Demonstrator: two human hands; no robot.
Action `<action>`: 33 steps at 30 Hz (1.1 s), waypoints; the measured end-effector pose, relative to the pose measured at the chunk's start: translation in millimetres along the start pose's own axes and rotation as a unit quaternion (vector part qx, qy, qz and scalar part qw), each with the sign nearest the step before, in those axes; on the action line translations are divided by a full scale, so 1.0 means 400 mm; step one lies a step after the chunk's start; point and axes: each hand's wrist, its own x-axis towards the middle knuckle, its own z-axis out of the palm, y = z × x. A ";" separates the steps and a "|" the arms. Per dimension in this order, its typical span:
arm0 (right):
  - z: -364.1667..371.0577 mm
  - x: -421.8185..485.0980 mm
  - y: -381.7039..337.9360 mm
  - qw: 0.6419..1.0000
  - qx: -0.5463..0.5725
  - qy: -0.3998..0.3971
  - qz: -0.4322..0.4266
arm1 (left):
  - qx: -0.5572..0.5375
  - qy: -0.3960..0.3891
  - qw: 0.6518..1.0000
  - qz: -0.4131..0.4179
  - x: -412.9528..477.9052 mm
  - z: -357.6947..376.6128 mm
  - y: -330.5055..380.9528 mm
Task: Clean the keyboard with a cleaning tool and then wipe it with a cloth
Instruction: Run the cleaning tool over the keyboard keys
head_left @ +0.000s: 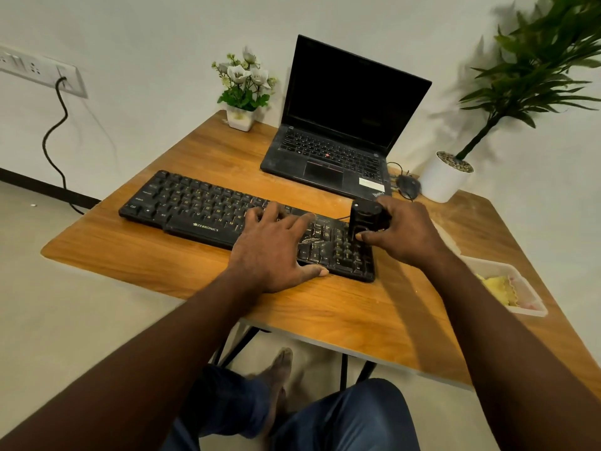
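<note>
Left hand (273, 252) overlaps keyboard (195, 213) edge; right hand (403, 236) grips cleaning tool (366, 216).

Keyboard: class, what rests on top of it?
The left hand lies spread on the keyboard; the right hand holds a black cleaning tool upright on its right end. The keys beneath them are covered.

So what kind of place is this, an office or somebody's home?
Probably a small home or office workstation; I cannot tell which. A wooden desk against a plain wall holds an open laptop, a flower pot and a separate keyboard, on which the right hand holds a cleaning tool.
</note>
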 end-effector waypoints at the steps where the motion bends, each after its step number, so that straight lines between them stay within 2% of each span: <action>1: 0.005 0.019 0.006 1.000 0.002 0.011 0.005 | 0.001 0.000 1.000 0.000 0.000 0.000 0.000; 3: 0.008 0.048 0.013 1.000 0.000 0.023 0.009 | 0.003 -0.001 1.000 0.000 0.000 -0.003 -0.001; 6: 0.001 0.051 0.007 1.000 -0.012 0.002 -0.003 | 0.003 0.001 1.000 -0.001 0.001 -0.004 -0.001; 14: -0.061 -0.073 -0.032 0.984 -0.041 -0.156 -0.074 | 0.002 0.011 1.000 -0.002 0.002 0.000 -0.001; 16: -0.062 -0.056 -0.033 0.986 -0.041 -0.144 -0.077 | 0.004 0.001 1.000 -0.001 0.002 0.001 -0.002; 21: -0.026 0.051 0.005 0.998 -0.027 -0.039 -0.034 | 0.009 -0.002 1.000 -0.001 -0.001 -0.005 0.001; 24: -0.013 0.058 0.012 0.999 -0.028 -0.023 -0.030 | 0.007 -0.002 1.000 -0.002 0.000 -0.005 0.001; 27: -0.024 0.005 0.003 0.996 -0.028 -0.064 -0.061 | 0.007 -0.003 1.000 -0.003 0.001 -0.001 -0.002; 31: -0.078 -0.063 -0.021 0.978 -0.024 -0.190 -0.082 | 0.006 0.000 1.000 0.002 0.004 -0.001 -0.002; 33: -0.095 -0.055 -0.037 0.978 -0.005 -0.197 -0.073 | 0.009 -0.002 1.000 0.003 0.005 -0.002 -0.003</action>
